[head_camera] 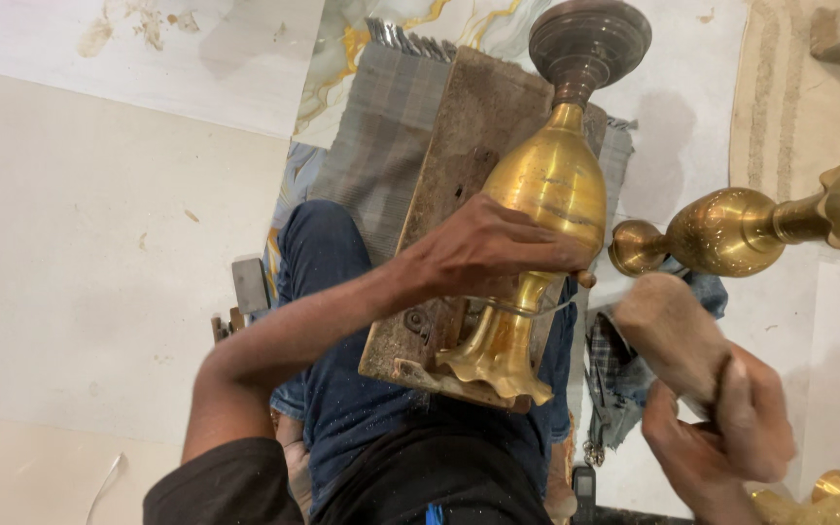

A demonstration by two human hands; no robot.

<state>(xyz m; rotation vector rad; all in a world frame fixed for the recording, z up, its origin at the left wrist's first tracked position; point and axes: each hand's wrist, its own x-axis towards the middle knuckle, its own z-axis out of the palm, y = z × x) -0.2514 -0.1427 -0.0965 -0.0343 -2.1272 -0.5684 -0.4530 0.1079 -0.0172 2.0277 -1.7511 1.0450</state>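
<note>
The shiny brass vase lies on its side on a worn wooden board, and the board rests across the person's lap in dark blue jeans. Its wavy mouth points toward the person and its dark round foot points away. The left hand lies over the narrow neck of the vase and presses it down on the board, with the grip wrapped around it. The right hand is off to the side and raised, and its grip is closed tight on a wooden mallet whose fat end points at the vase. It looks like the hammering step is in hand: one hand keeps the vase from rolling while the other is set to hit. A good hit would need the vase kept very steady and the mallet landing on the metal, well clear of the holding fingers. A grey checked cloth lies under the board on the pale floor. Another brass vase lies on the floor to the right
</note>
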